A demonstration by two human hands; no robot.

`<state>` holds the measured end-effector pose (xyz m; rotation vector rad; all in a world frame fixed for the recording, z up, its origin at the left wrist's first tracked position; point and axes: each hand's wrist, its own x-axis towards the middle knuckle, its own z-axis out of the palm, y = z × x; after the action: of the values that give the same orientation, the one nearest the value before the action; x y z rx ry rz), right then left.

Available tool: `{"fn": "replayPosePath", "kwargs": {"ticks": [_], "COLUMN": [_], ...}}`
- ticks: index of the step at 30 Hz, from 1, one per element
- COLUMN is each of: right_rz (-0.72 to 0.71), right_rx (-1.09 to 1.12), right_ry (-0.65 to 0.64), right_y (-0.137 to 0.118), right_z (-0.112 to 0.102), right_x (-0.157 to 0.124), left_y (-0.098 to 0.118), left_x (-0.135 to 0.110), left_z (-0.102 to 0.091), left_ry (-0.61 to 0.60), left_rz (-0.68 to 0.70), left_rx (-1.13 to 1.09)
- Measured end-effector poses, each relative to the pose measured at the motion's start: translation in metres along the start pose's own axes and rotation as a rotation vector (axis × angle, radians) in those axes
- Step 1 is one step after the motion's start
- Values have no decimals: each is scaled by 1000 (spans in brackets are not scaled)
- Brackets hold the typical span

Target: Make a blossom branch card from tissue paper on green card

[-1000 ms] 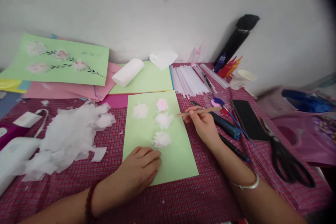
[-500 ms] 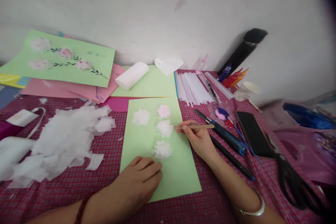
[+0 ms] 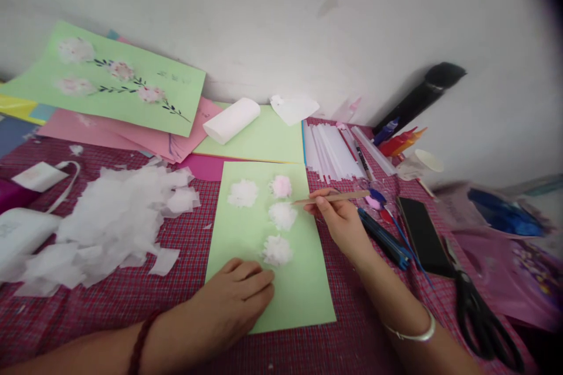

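Observation:
My right hand [image 3: 341, 220] pinches a thin wooden stick [image 3: 347, 195]. Its tip is at the upper right edge of the middle white tissue flower [image 3: 282, 215]; whether it touches, I cannot tell. My left hand [image 3: 240, 299] lies on the lower left of a light green sheet [image 3: 303, 293], fingers stretched and close together, holding nothing. Above its fingertips sits another white tissue flower [image 3: 277, 250]. A pale pink flower [image 3: 281, 186] and a white flower [image 3: 243, 193] are near the sheet's top.
Cut white tissue squares [image 3: 114, 217] are heaped at left. A finished flower picture [image 3: 145, 76] leans at the back. White strips [image 3: 332, 152], a blue cutter [image 3: 387, 240], a phone [image 3: 424, 237] and black scissors [image 3: 484, 316] lie at right. A paper cup [image 3: 422, 164] stands near the wall.
The stick's tip has shifted from the middle flower's right side to its upper right edge, with my right hand moving slightly up. My left hand stays in place. The view has shifted slightly.

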<state>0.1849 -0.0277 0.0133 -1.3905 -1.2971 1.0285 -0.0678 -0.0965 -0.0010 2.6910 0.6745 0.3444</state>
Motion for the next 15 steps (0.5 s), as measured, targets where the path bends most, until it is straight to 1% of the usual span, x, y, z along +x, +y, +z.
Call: {"fn": "replayPosePath", "kwargs": {"ticks": [5, 8, 11, 15], "right_rz": [2, 17, 23, 50], "right_rx": [-77, -58, -23, -24], "right_ry": [-14, -33, -24, -24], "right_y": [10, 14, 16, 18], "right_z": [9, 9, 8, 9], "right_x": [8, 7, 7, 11], "left_y": [-2, -3, -3, -3], "left_x": [-1, 0, 0, 0], "left_z": [3, 2, 2, 4], "left_ry": [18, -1, -12, -5], "left_rz": [21, 10, 0, 4], "left_rx": [-11, -6, -22, -8]}}
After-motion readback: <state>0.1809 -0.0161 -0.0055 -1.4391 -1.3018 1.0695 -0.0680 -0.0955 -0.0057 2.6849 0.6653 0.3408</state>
